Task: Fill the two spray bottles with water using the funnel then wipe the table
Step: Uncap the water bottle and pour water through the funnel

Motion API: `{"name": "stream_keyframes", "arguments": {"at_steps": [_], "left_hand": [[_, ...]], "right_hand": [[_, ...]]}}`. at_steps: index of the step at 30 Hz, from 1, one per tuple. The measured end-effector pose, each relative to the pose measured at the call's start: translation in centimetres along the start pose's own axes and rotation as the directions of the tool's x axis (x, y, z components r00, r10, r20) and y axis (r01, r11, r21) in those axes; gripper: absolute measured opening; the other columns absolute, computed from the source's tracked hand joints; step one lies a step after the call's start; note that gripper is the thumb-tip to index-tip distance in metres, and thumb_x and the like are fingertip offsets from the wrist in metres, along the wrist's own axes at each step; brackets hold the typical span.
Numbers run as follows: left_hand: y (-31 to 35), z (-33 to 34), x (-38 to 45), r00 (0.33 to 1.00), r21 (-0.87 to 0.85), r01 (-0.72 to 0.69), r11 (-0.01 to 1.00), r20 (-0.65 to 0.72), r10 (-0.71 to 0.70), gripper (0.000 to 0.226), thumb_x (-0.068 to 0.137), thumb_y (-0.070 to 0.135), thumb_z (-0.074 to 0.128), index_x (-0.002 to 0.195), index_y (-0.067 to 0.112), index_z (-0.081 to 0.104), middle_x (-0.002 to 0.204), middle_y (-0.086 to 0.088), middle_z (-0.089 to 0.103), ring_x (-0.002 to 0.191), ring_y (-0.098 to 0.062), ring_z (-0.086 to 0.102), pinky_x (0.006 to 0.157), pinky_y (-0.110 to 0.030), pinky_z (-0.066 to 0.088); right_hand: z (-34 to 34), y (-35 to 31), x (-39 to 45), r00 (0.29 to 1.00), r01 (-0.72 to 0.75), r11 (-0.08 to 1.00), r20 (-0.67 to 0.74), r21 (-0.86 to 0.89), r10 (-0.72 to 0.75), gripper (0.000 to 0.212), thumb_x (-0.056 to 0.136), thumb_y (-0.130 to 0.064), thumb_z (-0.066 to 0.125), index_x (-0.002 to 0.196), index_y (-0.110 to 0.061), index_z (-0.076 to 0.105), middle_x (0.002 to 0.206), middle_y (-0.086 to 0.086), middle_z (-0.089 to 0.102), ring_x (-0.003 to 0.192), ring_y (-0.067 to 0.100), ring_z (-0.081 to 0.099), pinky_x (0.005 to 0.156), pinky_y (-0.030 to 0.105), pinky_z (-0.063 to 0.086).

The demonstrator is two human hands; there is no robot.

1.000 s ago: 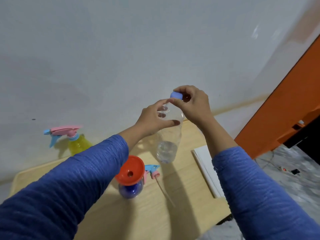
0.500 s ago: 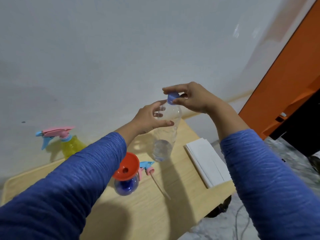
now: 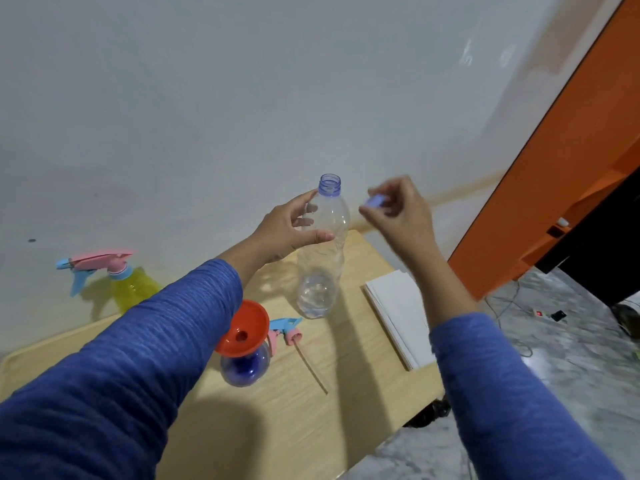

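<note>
Left hand (image 3: 291, 230) is wrapped around the upper part of the clear water bottle (image 3: 322, 258), holding it up off the table (image 3: 277, 427), and the right hand (image 3: 394, 216) is just beside the bottle's open neck, pinching the little blue cap (image 3: 375, 201). So the cap's off and there's only a bit of water sitting in the bottom of that bottle.

Progress-wise I'd say we're mid-fill. Using the orange funnel (image 3: 242, 329) as the reference: it's sitting in the neck of the blue spray bottle (image 3: 246, 367), which is right under it, ready for a pour. Its trigger head (image 3: 285, 332) with the dip tube lies flat just right of the funnel. The yellow spray bottle (image 3: 133, 289) is well off to the funnel's left, by the wall, trigger already screwed on, so that one looks done to me, can't tell how full though. The blue one needs water and its head back on, then the wipe.

The stack of white cloths or paper (image 3: 398, 320) sits right of the funnel near the table edge. Nothing really blocks the pour except that loose trigger head lying close.
</note>
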State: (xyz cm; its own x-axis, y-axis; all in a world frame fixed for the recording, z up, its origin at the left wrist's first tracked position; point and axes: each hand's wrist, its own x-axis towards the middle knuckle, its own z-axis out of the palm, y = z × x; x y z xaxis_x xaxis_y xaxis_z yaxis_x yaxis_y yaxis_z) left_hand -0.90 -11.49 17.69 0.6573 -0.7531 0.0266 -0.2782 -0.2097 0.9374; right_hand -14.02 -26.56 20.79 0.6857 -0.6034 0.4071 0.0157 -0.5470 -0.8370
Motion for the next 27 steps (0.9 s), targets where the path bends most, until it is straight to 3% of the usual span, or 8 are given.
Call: {"name": "stream_keyframes", "arguments": {"at_steps": [2,6,8,11,17,21,25,27], "left_hand": [[-0.3,0.2,0.0,1.000,-0.022,-0.007,1.000,-0.009,0.007,0.089,0.070,0.028,0.080,0.144,0.030,0.031,0.131,0.005,0.051,0.116,-0.012,0.054,0.099,-0.024,0.042],[-0.5,0.7,-0.2,0.999,-0.070,-0.013,0.997,-0.040,0.010,0.085,0.074,0.020,0.076,0.145,0.028,0.029,0.132,0.004,0.049,0.117,-0.010,0.053,0.096,-0.017,0.042],[-0.5,0.9,-0.3,0.999,-0.070,-0.012,0.997,-0.048,0.009,0.085,0.076,0.019,0.075,0.145,0.027,0.027,0.132,0.005,0.048,0.117,-0.008,0.052,0.091,-0.010,0.043],[-0.6,0.9,-0.4,0.998,-0.066,-0.003,0.998,-0.056,-0.001,0.086,0.077,0.020,0.074,0.147,0.026,0.025,0.132,0.008,0.048,0.118,-0.006,0.051,0.090,-0.011,0.043],[-0.5,1.1,-0.6,0.998,-0.063,0.002,0.998,-0.061,-0.006,0.086,0.075,0.027,0.073,0.147,0.028,0.026,0.138,0.004,0.047,0.122,-0.007,0.050,0.103,-0.022,0.040],[-0.5,1.0,-0.7,0.998,-0.038,0.006,0.999,-0.058,-0.009,0.089,0.072,0.033,0.073,0.147,0.028,0.025,0.140,0.003,0.047,0.123,-0.005,0.050,0.099,-0.017,0.041],[-0.4,1.0,-0.6,0.998,-0.053,0.014,0.999,-0.055,-0.017,0.087,0.074,0.029,0.073,0.146,0.028,0.025,0.141,0.003,0.046,0.126,-0.006,0.048,0.096,-0.012,0.042],[-0.4,1.1,-0.7,0.999,-0.079,0.017,0.997,-0.048,-0.021,0.082,0.078,0.020,0.071,0.146,0.029,0.026,0.141,0.002,0.045,0.126,-0.006,0.047,0.098,-0.013,0.041]], "right_hand": [[1.2,4.3,-3.7,0.984,-0.172,0.984,-0.037,0.045,0.174,0.032,0.072,-0.009,0.073,0.092,-0.023,0.051,0.088,-0.007,0.065,0.075,0.002,0.058,0.074,0.025,0.048],[3.9,11.8,-11.1,0.870,-0.492,0.863,0.118,0.119,0.479,0.056,0.076,-0.006,0.072,0.122,-0.024,0.045,0.100,-0.008,0.063,0.096,0.013,0.060,0.086,0.031,0.050],[5.0,14.4,-13.7,0.841,-0.534,0.841,0.156,0.085,0.518,0.067,0.075,-0.010,0.075,0.132,-0.023,0.041,0.109,-0.006,0.062,0.103,0.008,0.058,0.090,0.031,0.049],[6.0,16.7,-15.3,0.818,-0.554,0.833,0.179,-0.009,0.546,0.069,0.074,-0.012,0.074,0.135,-0.020,0.042,0.113,-0.008,0.062,0.105,0.004,0.057,0.091,0.023,0.042],[7.5,19.0,-15.4,0.875,-0.440,0.873,0.120,-0.211,0.469,0.055,0.068,-0.014,0.071,0.121,-0.017,0.059,0.112,0.003,0.064,0.106,0.021,0.060,0.086,0.027,0.047],[7.5,15.9,-12.7,0.941,-0.325,0.946,0.095,-0.005,0.324,0.081,0.070,-0.029,0.075,0.141,-0.025,0.035,0.136,-0.001,0.046,0.120,0.013,0.047,0.095,0.023,0.038],[7.7,10.2,-8.0,0.990,-0.136,0.970,0.065,0.200,0.125,0.098,0.067,-0.038,0.079,0.138,-0.055,0.013,0.135,-0.007,0.042,0.123,0.007,0.045,0.097,0.019,0.039],[8.3,8.5,-5.9,0.999,-0.025,0.977,0.049,0.212,0.015,0.102,0.065,-0.039,0.081,0.138,-0.052,0.010,0.133,-0.008,0.041,0.124,0.005,0.044,0.100,0.014,0.037]]}}
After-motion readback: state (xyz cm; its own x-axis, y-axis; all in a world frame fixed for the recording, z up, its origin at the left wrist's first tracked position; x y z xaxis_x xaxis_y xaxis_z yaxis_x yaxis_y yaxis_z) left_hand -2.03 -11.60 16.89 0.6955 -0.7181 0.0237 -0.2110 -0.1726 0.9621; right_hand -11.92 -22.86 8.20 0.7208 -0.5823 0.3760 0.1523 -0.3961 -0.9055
